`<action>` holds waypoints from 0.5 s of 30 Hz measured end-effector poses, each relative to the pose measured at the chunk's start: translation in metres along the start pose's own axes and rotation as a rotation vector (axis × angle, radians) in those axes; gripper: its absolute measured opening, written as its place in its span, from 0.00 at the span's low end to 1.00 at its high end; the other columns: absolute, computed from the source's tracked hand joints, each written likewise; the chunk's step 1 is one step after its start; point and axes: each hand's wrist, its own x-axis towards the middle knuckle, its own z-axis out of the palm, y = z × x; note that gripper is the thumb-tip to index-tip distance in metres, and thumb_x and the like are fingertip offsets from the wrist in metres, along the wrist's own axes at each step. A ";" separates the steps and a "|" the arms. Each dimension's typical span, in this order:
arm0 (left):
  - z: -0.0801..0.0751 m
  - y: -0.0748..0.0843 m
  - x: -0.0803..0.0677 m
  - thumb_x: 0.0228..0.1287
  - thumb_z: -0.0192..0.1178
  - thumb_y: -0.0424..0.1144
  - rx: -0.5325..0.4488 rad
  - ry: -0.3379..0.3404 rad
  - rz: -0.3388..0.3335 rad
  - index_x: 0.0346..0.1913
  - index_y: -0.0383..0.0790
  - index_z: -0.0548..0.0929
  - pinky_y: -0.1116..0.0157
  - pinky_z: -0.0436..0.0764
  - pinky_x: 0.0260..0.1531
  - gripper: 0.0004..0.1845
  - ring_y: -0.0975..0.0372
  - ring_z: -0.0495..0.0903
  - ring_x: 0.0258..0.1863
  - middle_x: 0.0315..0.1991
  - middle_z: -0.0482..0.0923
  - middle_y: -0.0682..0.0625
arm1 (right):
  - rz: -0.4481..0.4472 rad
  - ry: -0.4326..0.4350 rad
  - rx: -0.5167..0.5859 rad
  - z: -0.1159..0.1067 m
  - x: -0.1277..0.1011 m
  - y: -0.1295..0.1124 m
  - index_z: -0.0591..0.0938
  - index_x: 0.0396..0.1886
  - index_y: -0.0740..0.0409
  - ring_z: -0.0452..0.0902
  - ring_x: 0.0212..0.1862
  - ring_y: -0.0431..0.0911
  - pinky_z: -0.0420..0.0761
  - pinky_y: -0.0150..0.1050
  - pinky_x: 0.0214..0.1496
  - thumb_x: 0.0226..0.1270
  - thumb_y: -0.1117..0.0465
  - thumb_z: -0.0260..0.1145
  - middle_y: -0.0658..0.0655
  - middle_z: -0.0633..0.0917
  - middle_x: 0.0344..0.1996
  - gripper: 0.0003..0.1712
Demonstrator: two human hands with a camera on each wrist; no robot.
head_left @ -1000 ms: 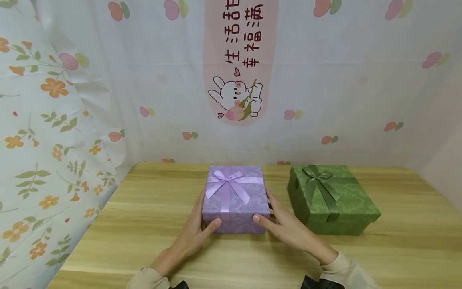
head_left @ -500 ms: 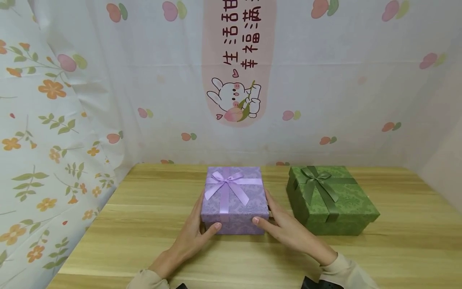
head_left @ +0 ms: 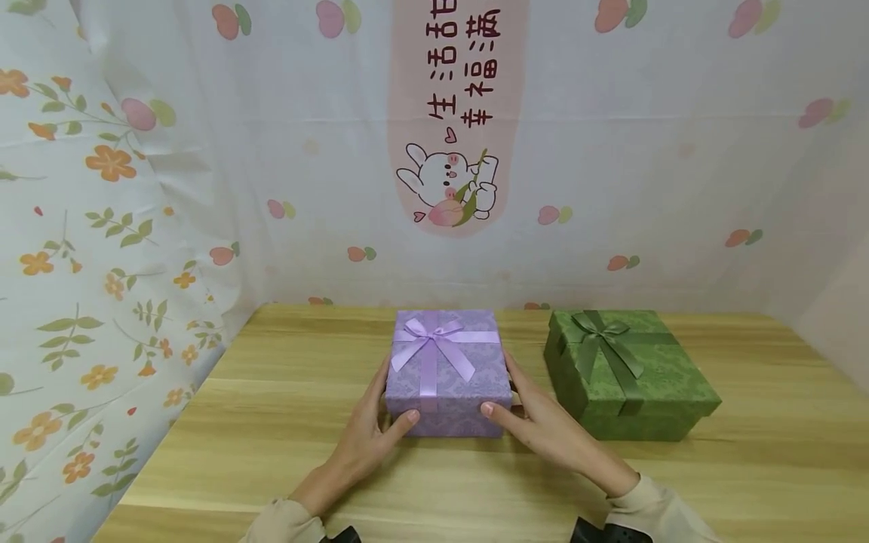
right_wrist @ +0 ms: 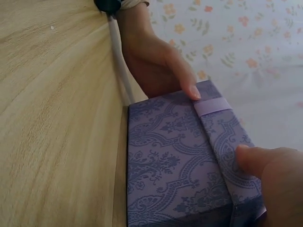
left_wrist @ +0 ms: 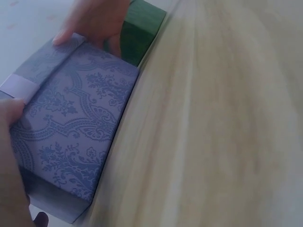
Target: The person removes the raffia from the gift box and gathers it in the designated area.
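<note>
**Left hand [head_left: 365, 431] and right hand [head_left: 543, 422] grip the purple box [head_left: 449, 385] by its sides**

Behind everything hangs a printed cloth [head_left: 326, 166]; below it, on the wooden table [head_left: 271, 422], I see the purple box near the middle, seemingly resting on the wood. Just to its right, apart from it, sits the green box [head_left: 658, 369] — I'd mind the right knuckles in that gap. Both hands grasp the purple box, one per side, thumbs over the front; some fingertips are hidden from me. I'd have the palms press evenly and level, enough to steady the cardboard without denting it. The lid [head_left: 482, 381] looks like a separate piece: the right thumb sits on its rim, the left thumb close to the seam. Matching them — both on the lid or both below — should, I judge, give better control. The bow [head_left: 433, 339] is best left untouched.
</note>
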 end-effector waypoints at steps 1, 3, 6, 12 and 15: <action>0.000 0.000 0.000 0.61 0.62 0.39 -0.020 0.000 -0.003 0.74 0.48 0.45 0.52 0.54 0.63 0.45 0.55 0.53 0.68 0.71 0.51 0.47 | 0.004 0.007 0.001 0.000 0.000 0.000 0.38 0.74 0.44 0.72 0.56 0.51 0.75 0.41 0.53 0.63 0.40 0.60 0.57 0.50 0.71 0.52; 0.000 0.001 0.000 0.61 0.62 0.38 -0.054 0.001 -0.005 0.74 0.47 0.46 0.50 0.52 0.63 0.45 0.54 0.52 0.68 0.71 0.51 0.46 | 0.004 0.014 0.003 0.001 0.000 0.001 0.38 0.74 0.42 0.71 0.57 0.53 0.75 0.42 0.53 0.62 0.39 0.60 0.57 0.51 0.71 0.52; 0.001 0.000 -0.001 0.60 0.62 0.37 -0.060 0.006 -0.006 0.74 0.46 0.47 0.48 0.53 0.63 0.44 0.53 0.54 0.68 0.70 0.52 0.44 | 0.000 0.027 -0.017 0.001 -0.001 0.001 0.38 0.74 0.43 0.69 0.58 0.57 0.76 0.43 0.52 0.63 0.39 0.59 0.60 0.53 0.71 0.52; 0.003 0.000 0.000 0.60 0.62 0.39 -0.063 0.017 -0.013 0.74 0.51 0.47 0.43 0.54 0.61 0.44 0.53 0.58 0.66 0.68 0.58 0.45 | -0.023 0.039 -0.016 -0.001 0.000 0.002 0.39 0.75 0.45 0.68 0.60 0.57 0.77 0.42 0.51 0.63 0.40 0.60 0.59 0.53 0.71 0.52; 0.003 0.000 0.000 0.61 0.62 0.39 -0.067 0.009 -0.009 0.74 0.50 0.47 0.44 0.52 0.62 0.44 0.53 0.55 0.67 0.69 0.56 0.45 | -0.024 0.033 -0.011 -0.001 0.001 0.002 0.39 0.75 0.46 0.68 0.59 0.57 0.77 0.40 0.50 0.63 0.40 0.60 0.60 0.53 0.71 0.52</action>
